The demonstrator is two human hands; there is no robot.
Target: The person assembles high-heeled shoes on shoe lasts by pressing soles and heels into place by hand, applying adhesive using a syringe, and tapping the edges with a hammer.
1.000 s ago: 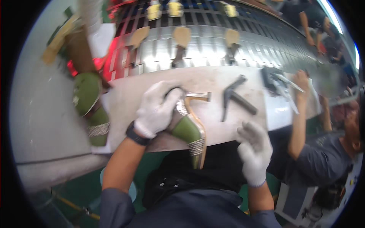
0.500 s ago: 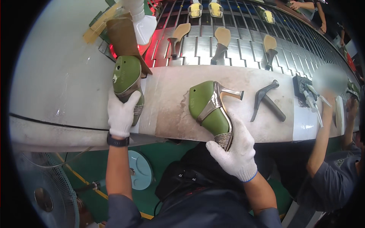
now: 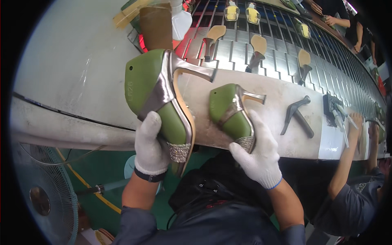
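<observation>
The left shoe, lying on its side over the near part of the bench, is gripped by the left hand, its thumb against the green side and its other fingers mostly hidden. The right shoe is beside it, apart; the right hand curls round its front, thumb near the toe, fingers along the sole. Both shoes already have heel, sole, strap and glittery band in place; the green forms remain inside, not yet out. A hammer lies to the right, unused. Beyond, separate soles with heels rest on the conveyor.
</observation>
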